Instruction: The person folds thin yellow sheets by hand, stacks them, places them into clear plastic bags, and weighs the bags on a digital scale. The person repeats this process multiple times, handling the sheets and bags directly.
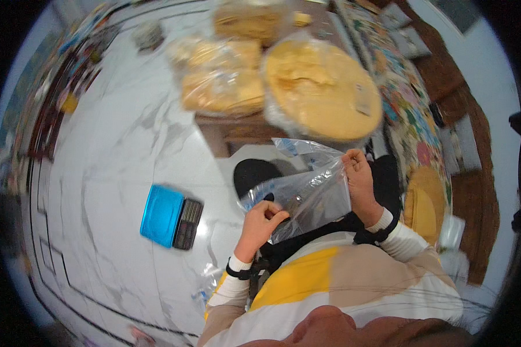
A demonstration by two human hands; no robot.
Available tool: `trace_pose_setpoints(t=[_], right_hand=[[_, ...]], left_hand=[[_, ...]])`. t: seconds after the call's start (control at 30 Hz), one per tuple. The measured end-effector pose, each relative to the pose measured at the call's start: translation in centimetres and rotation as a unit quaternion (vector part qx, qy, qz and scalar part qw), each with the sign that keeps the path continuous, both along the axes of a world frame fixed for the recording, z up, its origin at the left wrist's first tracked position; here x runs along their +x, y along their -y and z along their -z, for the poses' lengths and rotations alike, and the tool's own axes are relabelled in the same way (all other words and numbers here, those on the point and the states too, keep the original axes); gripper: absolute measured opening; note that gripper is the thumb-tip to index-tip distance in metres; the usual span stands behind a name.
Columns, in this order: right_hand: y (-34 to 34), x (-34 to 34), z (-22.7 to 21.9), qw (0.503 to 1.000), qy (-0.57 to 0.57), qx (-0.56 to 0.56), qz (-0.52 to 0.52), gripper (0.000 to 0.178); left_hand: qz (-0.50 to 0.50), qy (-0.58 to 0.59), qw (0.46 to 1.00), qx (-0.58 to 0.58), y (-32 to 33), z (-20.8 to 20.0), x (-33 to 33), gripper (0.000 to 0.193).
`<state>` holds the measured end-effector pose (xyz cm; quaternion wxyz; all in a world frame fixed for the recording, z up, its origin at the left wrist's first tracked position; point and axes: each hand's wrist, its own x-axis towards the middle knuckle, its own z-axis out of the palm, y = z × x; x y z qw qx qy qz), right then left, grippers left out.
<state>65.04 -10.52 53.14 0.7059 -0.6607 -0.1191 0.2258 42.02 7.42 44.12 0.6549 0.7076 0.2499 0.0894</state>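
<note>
Between my hands a clear plastic bag (321,194) is stretched over my lap, wrinkled and see-through, with faint blue marks at its edges. My right hand (362,179) is closed on the bag's upper right side, the film bunched at the fingertips. On the lower left, my left hand (261,222) pinches the film between thumb and fingers. Nothing shows inside the bag. Just beyond it, a large round yellow stack (324,87) in clear wrap rests on a brown low table (214,130).
More yellow pieces in clear bags (223,78) lie left of the round stack, with another wrapped pile (249,23) behind. A flat blue device with a dark panel (162,215), perhaps a scale, is on the marble floor (116,173). A floral-covered seat (408,110) runs along the right.
</note>
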Motion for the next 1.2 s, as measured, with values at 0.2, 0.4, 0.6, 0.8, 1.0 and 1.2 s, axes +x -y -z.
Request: trace_pose_setpoints(t=[0.2,0.4,0.6,0.8,1.0,1.2], right_hand=[[13.4,4.4,0.0,0.981,0.056,-0.031,0.182,0.019],[23.1,3.1,-2.6,0.877,0.348,-0.283,0.174,0.04],[26.6,2.8,-1.6,0.979,0.153,-0.121,0.056,0.031],[33.2,5.2,1.7,0.975,-0.06,0.158,0.147,0.013],[44.2,10.2,2.5,0.857,-0.122,0.407,0.29,0.012],[42.4,11.5,0.8,0.939,-0.123,0.272,0.171,0.015]], left_hand=[[0.06,0.108,0.959,-0.256,8.9,-3.4,13.2,0.03],[0.203,-0.004,0.944,-0.261,17.3,-6.7,21.0,0.019],[0.239,-0.022,0.921,-0.307,26.9,-8.5,25.6,0.03],[0.329,0.005,0.934,-0.139,27.1,-5.7,29.4,0.033],[0.128,-0.001,0.992,-0.017,19.2,-5.7,32.8,0.031],[0.232,0.145,0.849,0.451,24.0,-6.8,31.7,0.101]])
